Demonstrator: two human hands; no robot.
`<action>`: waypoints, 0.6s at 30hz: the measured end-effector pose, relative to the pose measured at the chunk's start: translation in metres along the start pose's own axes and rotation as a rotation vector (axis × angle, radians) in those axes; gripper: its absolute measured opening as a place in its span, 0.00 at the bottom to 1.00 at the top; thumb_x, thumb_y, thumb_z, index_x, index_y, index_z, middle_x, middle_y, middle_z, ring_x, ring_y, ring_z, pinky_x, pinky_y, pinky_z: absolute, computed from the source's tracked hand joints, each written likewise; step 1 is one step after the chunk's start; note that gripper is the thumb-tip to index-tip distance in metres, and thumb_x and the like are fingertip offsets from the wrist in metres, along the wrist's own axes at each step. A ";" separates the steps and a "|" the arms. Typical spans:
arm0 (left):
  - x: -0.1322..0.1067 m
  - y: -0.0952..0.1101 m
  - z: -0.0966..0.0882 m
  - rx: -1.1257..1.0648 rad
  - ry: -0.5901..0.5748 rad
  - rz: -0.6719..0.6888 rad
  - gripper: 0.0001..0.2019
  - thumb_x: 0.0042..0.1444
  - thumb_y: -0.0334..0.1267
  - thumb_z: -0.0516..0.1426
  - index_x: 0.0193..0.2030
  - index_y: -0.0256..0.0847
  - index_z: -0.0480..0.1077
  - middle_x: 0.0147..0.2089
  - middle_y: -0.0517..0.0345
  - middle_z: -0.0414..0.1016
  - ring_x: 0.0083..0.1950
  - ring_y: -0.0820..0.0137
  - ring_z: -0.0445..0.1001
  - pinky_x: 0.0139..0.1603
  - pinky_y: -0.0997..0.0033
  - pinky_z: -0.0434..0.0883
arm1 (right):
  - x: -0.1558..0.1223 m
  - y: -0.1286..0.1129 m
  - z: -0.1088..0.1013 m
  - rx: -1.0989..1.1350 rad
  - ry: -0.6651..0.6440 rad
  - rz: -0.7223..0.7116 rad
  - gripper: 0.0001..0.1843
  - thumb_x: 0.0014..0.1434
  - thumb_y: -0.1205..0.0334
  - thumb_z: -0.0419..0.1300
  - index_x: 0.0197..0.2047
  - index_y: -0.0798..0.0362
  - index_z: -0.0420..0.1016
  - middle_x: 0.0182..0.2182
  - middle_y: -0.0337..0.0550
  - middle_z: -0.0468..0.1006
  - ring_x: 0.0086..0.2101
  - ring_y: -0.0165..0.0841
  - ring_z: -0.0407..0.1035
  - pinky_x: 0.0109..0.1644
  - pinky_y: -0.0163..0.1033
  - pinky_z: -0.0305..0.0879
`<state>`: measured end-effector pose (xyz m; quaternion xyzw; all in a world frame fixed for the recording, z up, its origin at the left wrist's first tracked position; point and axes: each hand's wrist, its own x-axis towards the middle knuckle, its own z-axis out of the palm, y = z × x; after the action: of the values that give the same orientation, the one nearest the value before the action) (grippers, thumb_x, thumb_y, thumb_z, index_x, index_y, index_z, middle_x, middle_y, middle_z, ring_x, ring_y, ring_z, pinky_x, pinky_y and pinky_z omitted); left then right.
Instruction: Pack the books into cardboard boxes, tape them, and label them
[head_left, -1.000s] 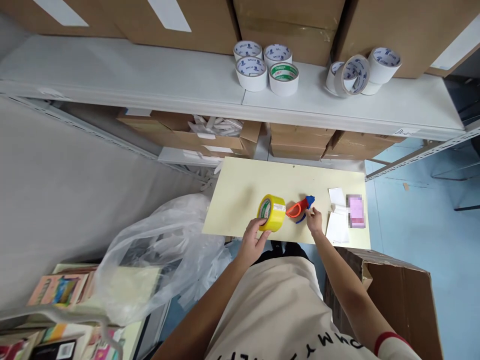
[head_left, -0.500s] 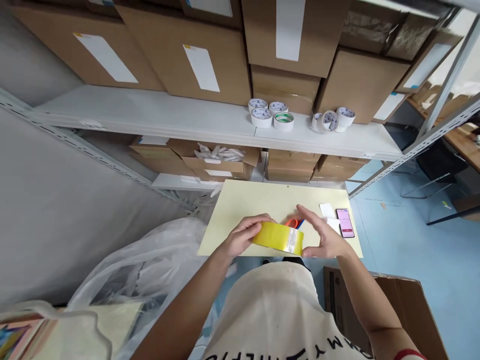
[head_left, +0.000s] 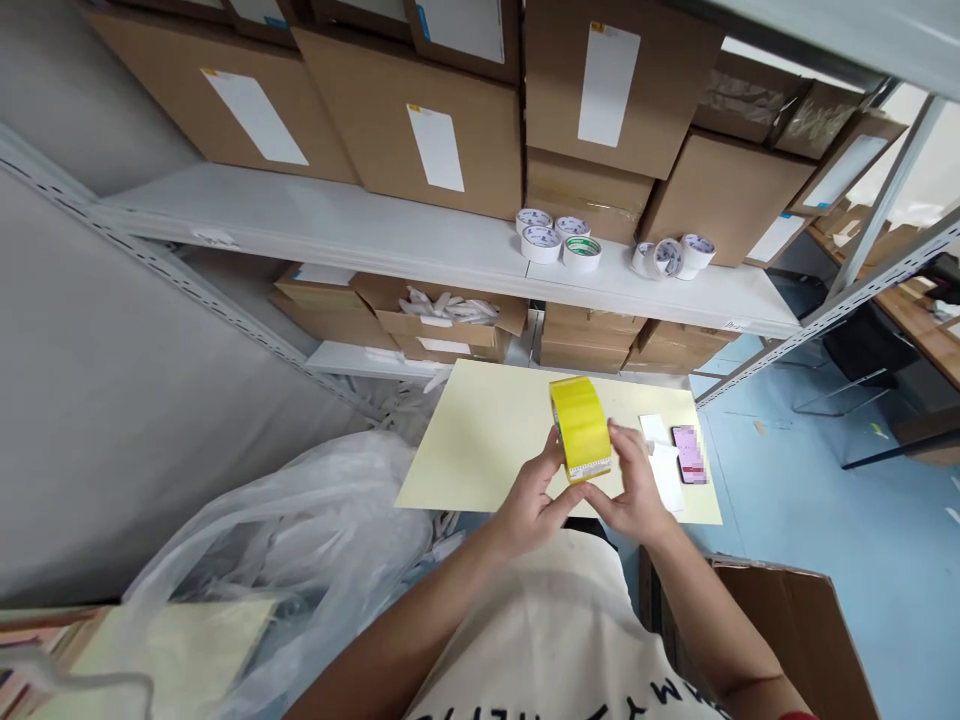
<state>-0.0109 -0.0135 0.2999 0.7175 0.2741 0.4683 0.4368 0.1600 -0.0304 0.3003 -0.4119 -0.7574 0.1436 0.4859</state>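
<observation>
A yellow roll of tape point(head_left: 580, 427) is lifted on edge above the pale yellow table point(head_left: 480, 440). My left hand point(head_left: 534, 497) grips its left side and my right hand point(head_left: 634, 488) grips its right side, fingers curled round the roll. The red and blue tape dispenser is hidden behind the roll and hands.
A phone point(head_left: 688, 453) and white paper slips point(head_left: 660, 446) lie on the table's right. White tape rolls point(head_left: 562, 240) stand on the shelf point(head_left: 375, 240) under cardboard boxes. A clear plastic bag point(head_left: 300, 540) sits left, an open carton point(head_left: 787, 630) right.
The tape roll left the table and was turned from flat to on edge. My right hand left the dispenser and now holds the roll together with the left. The camera tilted up.
</observation>
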 end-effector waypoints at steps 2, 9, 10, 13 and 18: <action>0.004 0.001 -0.009 0.051 -0.082 0.032 0.16 0.66 0.44 0.51 0.56 0.43 0.70 0.49 0.50 0.80 0.51 0.61 0.78 0.57 0.58 0.71 | 0.011 -0.012 -0.021 -0.185 -0.106 -0.025 0.44 0.60 0.50 0.63 0.72 0.40 0.45 0.63 0.55 0.58 0.60 0.48 0.62 0.58 0.60 0.69; 0.008 -0.009 -0.015 0.274 -0.114 0.187 0.11 0.65 0.35 0.51 0.52 0.44 0.69 0.48 0.56 0.80 0.54 0.64 0.77 0.64 0.56 0.67 | 0.059 -0.042 -0.046 -0.601 -0.324 -0.127 0.47 0.57 0.32 0.58 0.71 0.47 0.53 0.68 0.59 0.55 0.64 0.56 0.54 0.64 0.73 0.51; 0.009 -0.010 -0.015 0.297 -0.110 0.218 0.11 0.65 0.33 0.51 0.51 0.44 0.68 0.47 0.56 0.80 0.53 0.65 0.77 0.66 0.54 0.65 | 0.062 -0.042 -0.044 -0.641 -0.326 -0.127 0.45 0.58 0.32 0.58 0.70 0.47 0.56 0.67 0.58 0.57 0.64 0.55 0.55 0.64 0.73 0.51; 0.010 -0.011 -0.016 0.339 -0.090 0.257 0.10 0.65 0.31 0.50 0.51 0.44 0.67 0.44 0.59 0.80 0.49 0.67 0.79 0.71 0.52 0.60 | 0.060 -0.041 -0.037 -0.742 -0.290 -0.146 0.38 0.59 0.36 0.59 0.66 0.47 0.63 0.66 0.56 0.61 0.62 0.53 0.57 0.65 0.71 0.49; 0.010 -0.013 -0.019 0.344 -0.061 0.239 0.09 0.65 0.32 0.50 0.49 0.43 0.67 0.42 0.58 0.80 0.45 0.68 0.80 0.72 0.52 0.59 | 0.044 -0.037 -0.027 -0.811 -0.120 -0.223 0.31 0.59 0.44 0.64 0.62 0.46 0.68 0.61 0.53 0.68 0.59 0.48 0.62 0.67 0.66 0.51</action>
<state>-0.0233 0.0076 0.2967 0.8227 0.2496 0.4412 0.2574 0.1563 -0.0247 0.3638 -0.4760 -0.8194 -0.1958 0.2521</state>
